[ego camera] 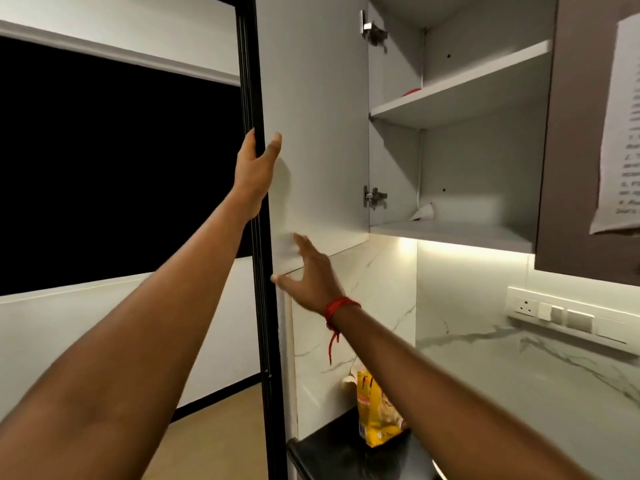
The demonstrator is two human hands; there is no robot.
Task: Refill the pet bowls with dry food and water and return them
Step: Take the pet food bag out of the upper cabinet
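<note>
Food bag (375, 415), yellow, prob. dry pet food, stands on dark counter (332, 452) near bottom. Left hand (254, 171) grips cabinet door (311, 126) edge; right hand (311, 275) open, fingers spread at door's lower corner.

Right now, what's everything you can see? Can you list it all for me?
door: one, white, swung open left of the cupboard
cupboard: one, white inside, on the wall, two shelves
red thing: one, red, back of the upper shelf, too hidden to name
paper: one, white, lower shelf
bag: one, yellow, upright on the black counter below
counter: one, black, bottom middle
sockets: one strip, white, on the marble wall at right
sheet: one, white with print, hanging on the brown cupboard
left hand: grips the door's edge
right hand: open, at the door's bottom corner, red thread on the wrist
</note>
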